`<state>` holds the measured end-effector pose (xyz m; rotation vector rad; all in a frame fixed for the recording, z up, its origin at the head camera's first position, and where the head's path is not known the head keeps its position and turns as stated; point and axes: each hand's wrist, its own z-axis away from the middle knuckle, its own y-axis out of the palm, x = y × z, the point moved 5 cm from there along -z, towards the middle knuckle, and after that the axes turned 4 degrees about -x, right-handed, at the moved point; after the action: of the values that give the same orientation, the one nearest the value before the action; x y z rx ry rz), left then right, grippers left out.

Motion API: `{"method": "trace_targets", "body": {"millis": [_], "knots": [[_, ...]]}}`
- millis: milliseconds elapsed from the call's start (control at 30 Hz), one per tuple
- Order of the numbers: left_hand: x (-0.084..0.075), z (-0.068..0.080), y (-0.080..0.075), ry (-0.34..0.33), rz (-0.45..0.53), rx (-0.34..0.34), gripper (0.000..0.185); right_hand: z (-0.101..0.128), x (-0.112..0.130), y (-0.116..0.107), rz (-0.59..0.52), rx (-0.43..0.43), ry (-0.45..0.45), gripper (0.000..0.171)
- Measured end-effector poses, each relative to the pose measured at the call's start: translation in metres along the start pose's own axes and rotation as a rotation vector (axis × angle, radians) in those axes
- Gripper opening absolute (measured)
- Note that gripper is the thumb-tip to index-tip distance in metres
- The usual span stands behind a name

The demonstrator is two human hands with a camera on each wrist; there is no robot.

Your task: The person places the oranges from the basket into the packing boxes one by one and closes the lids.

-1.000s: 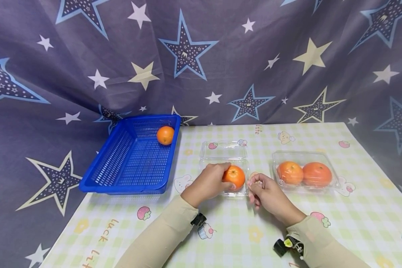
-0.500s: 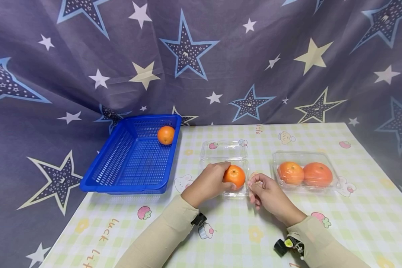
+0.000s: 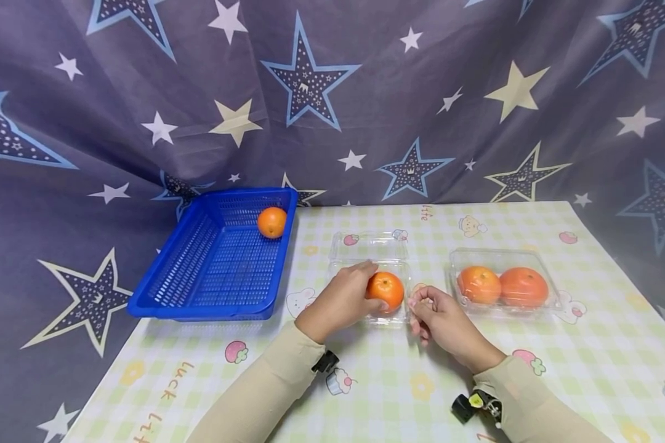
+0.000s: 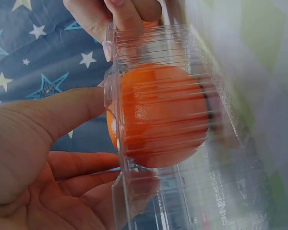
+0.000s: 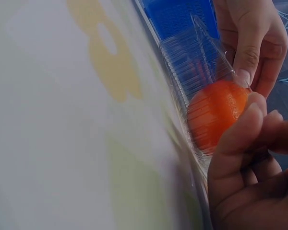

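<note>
An orange (image 3: 385,290) sits in the tray of an open clear plastic box (image 3: 369,246) at the table's middle. My left hand (image 3: 340,298) curls round the orange from the left; in the left wrist view the orange (image 4: 158,115) shows through the ribbed box wall (image 4: 192,191) beside my thumb (image 4: 53,120). My right hand (image 3: 438,314) pinches the box's right edge. In the right wrist view the orange (image 5: 216,112) lies behind the box wall (image 5: 192,62), with my right hand (image 5: 249,167) just in front of it.
A blue basket (image 3: 199,307) stands at the left with one orange (image 3: 271,222) in its far corner. A second clear box (image 3: 501,255) holding two oranges lies to the right. A star-patterned cloth hangs behind the checked tablecloth (image 3: 399,381).
</note>
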<state>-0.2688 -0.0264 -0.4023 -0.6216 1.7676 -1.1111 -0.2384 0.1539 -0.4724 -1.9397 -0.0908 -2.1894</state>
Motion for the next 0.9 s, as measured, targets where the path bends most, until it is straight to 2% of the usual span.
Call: {"method": "trace_targets", "body": {"millis": [333,500,900], "knots": [[0.001,0.001,-0.008,-0.022,-0.051,0.022,0.074,0.0,-0.002,0.002,-0.01,0.003,-0.003,0.018],[0.004,0.0,-0.021,-0.051,-0.075,0.019,0.076,0.0,-0.001,0.001,-0.01,-0.002,-0.006,0.017],[0.012,0.0,-0.059,-0.023,-0.18,-0.008,0.083,0.001,0.001,0.001,-0.011,0.0,-0.014,0.016]]}}
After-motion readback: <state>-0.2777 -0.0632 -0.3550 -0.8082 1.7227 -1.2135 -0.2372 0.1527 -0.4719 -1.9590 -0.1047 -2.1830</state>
